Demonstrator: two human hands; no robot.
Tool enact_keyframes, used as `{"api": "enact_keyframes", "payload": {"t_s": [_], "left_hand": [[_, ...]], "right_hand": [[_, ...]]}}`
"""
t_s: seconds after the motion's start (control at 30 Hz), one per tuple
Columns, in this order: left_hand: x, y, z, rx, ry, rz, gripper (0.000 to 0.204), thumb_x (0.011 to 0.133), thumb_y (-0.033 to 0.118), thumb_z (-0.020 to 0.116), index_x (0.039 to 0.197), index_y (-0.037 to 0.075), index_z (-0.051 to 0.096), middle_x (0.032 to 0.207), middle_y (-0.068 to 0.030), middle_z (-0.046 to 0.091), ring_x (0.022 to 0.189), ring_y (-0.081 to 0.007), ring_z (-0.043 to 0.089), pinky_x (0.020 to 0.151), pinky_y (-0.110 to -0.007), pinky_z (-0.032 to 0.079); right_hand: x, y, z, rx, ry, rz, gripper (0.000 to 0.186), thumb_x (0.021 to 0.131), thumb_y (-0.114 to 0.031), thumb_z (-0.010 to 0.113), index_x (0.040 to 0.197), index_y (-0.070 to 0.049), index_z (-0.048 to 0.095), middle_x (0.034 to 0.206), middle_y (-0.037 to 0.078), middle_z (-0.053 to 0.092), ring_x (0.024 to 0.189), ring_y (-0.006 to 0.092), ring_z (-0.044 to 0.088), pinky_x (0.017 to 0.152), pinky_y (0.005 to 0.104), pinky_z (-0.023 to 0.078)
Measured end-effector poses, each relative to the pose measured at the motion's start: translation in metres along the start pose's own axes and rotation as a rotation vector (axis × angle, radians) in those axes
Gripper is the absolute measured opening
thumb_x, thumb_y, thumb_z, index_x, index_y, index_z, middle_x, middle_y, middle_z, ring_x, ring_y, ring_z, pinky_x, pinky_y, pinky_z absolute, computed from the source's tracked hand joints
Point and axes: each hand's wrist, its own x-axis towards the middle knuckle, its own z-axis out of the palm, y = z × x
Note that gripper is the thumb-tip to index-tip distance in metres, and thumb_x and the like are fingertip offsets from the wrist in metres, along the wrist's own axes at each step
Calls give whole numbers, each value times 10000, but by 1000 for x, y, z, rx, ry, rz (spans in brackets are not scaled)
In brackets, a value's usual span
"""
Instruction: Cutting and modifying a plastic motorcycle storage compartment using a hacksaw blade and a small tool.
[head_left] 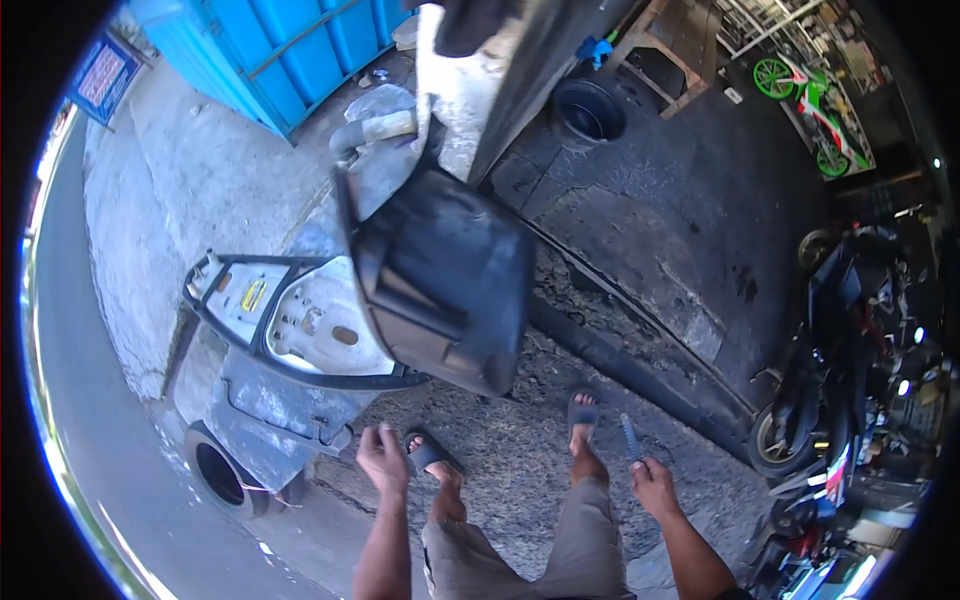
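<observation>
At the near right of the scene, the right hand (655,488) is closed around the lower end of a slim, ridged, blue-grey strip-shaped tool (630,437), whose free end points away from the person, just above the rough brown-grey stone ground (520,460) in the view. To its left, well apart, the left hand (383,460) has its fingers curled and only partly closed; whether anything sits inside them cannot be told. It is near the right corner of a worn blue-grey metal sheet (270,405) with a thin dark rod along it.

Beyond that hand, on the left, lies a pointed silver metal plate with a black tubular rim (315,325), bearing a small yellow label (253,294). A large, curved, black panel-like piece (460,260) covers the plate's right end. A dark, hollow round cylinder (222,473) lies at the near left, beside the metal sheet.

The person stands in dark open-toed sandals (447,460) and beige-grey shorts (500,555). Far left rises a bright blue ribbed metal container (285,50); far right of centre are a round black tub (588,110) and a brown wooden table (675,45). Dark motorcycles (820,340) crowd the right edge.
</observation>
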Motion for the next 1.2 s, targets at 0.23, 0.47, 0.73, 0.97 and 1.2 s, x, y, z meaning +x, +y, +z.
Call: {"api": "enact_keyframes", "payload": {"t_s": [0.23,0.47,0.73,0.97,1.2], "left_hand": [[-23,171,106,396,18,816,391,809,94,753,1181,1,676,1122,-196,636,1035,-388,595,931,-474,476],[-41,236,203,828,270,468,735,843,171,727,1494,-4,435,1440,-263,438,1323,-477,410,1130,-572,335],[-44,231,225,947,436,310,777,819,111,776,1501,48,410,1468,-250,390,1348,-486,392,1124,-573,365],[-36,209,203,910,505,430,764,808,109,790,1485,86,437,1434,-233,416,1327,-454,434,1110,-562,396],[-39,205,172,794,451,449,617,877,214,783,1438,85,562,1375,-202,532,1276,-397,565,1047,-499,496]], "right_hand": [[130,-25,-45,115,-163,-14,190,1006,-173,639,920,-4,617,692,71,617,582,163,564,557,360,455],[242,-131,-63,228,-519,-131,271,1070,-165,502,1176,13,676,772,85,638,681,154,614,620,339,488],[273,-185,-73,220,-801,-426,299,1084,-141,455,1295,-5,618,773,19,623,621,71,544,579,253,454],[281,-214,-43,138,-867,-555,262,1083,-149,478,1239,6,621,765,61,680,622,137,632,527,310,501],[250,-263,-34,389,-1155,-353,299,1106,-189,448,1229,30,611,830,58,681,583,45,557,510,224,477]]}}
